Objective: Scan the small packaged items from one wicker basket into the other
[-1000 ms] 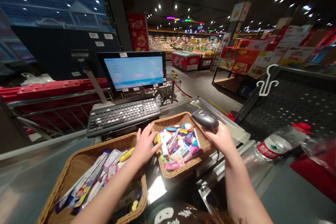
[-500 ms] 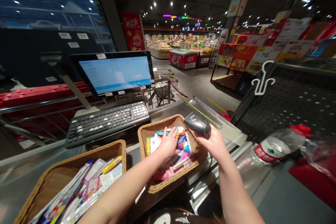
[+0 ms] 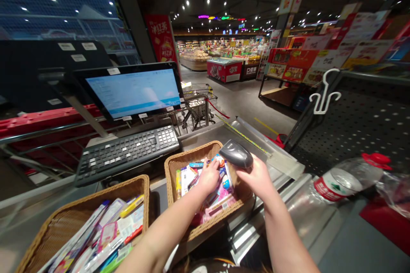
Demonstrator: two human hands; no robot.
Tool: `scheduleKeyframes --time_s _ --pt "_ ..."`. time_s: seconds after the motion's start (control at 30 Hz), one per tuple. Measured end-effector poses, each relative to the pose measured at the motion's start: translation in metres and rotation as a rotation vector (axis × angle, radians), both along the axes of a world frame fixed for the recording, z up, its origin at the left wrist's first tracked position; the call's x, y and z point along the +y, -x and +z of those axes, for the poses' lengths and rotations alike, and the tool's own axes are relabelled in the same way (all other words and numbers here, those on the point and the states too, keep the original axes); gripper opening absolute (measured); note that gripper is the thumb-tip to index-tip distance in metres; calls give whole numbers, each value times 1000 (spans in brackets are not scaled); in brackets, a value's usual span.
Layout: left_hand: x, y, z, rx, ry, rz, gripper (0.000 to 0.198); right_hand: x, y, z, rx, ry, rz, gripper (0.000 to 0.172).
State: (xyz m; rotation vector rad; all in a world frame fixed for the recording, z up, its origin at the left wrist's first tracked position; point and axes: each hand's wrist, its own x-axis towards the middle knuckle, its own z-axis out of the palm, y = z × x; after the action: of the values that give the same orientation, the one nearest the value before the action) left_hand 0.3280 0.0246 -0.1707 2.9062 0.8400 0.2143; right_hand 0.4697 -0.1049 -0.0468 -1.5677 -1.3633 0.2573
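My right hand (image 3: 256,175) is closed around the handle of a dark grey barcode scanner (image 3: 236,153), held over the right rim of a wicker basket (image 3: 189,153). Inside that basket lie small colourful packages (image 3: 224,200), pink, blue and white. My left hand (image 3: 209,178) reaches down among them, its fingers apart and touching items near a blue and orange package; the fingertips are partly hidden. To the left, a second wicker basket (image 3: 64,209) holds several flat packs (image 3: 109,234), with a yellow one on top.
Behind the baskets stand a black keyboard (image 3: 128,149) and a lit monitor (image 3: 134,89). A large clear bottle with a red cap (image 3: 378,161) lies at the right, near a white hanger (image 3: 325,94) on a perforated panel. Shopping carts (image 3: 197,102) stand beyond the counter.
My left hand has shifted slightly within the basket, its fingers drawn closer together. The scanner has moved a little left and down. The view has turned slightly.
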Motion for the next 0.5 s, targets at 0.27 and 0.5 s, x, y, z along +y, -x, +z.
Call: scheduleKeyframes --time_s 0.27,0.5 --pt "13 19 11 -100 -12 120 22 -1 3 3 16 48 -4 25" --pt "19 66 42 -224 -135 120 11 -1 11 7 -28 62 19 22"
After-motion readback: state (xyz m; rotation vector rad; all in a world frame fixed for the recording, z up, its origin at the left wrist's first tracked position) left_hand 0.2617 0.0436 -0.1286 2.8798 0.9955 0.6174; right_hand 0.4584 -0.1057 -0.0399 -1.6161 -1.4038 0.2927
